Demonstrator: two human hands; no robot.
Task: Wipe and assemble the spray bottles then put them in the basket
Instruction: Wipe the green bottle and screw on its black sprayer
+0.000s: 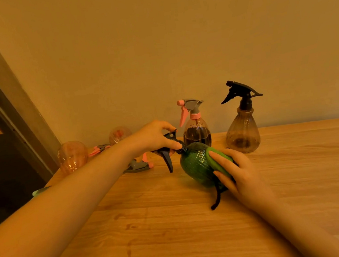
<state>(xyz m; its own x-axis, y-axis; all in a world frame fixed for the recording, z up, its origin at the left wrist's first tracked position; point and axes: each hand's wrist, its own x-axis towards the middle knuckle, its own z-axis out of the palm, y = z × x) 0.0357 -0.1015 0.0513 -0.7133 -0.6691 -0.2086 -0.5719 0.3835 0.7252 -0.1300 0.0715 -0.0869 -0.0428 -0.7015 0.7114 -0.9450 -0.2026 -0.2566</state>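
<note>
Left hand [154, 136] grip holds the dark spray head [168, 150]; right hand [237, 173] grip presses a green sponge [221, 158] against the green bottle [196, 165]

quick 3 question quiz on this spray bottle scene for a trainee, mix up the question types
1. True or false: the green bottle stands upright on the table.
2. Multiple choice: what does the right hand press against the green bottle? A) green sponge B) pink trigger head C) nothing
3. Fill in: the left hand grips the bottle's dark ____.

Key
1. False: it is tilted on its side, held between both hands.
2. A, the green sponge.
3. Trigger head.
</note>
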